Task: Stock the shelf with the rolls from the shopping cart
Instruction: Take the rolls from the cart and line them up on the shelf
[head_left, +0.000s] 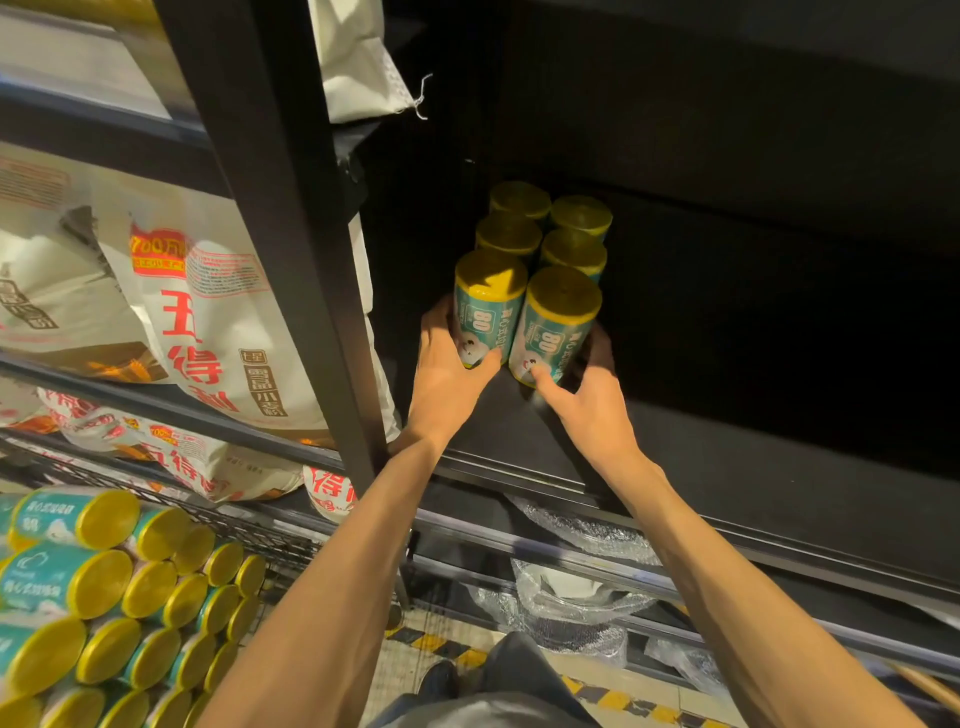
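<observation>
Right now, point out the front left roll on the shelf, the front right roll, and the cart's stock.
front left roll (487, 306), head view, teal label
front right roll (556, 325), head view, teal label
cart rolls (106, 579), head view, a yellow end cap

Your dark shelf board (488, 415) carries six upright teal rolls with yellow ends, standing in two touching columns that run back toward 12 o'clock. The front pair, the left front roll (485, 306) and the right front roll (556, 325), sits nearest you; the back four (543, 228) stand right behind.
</observation>
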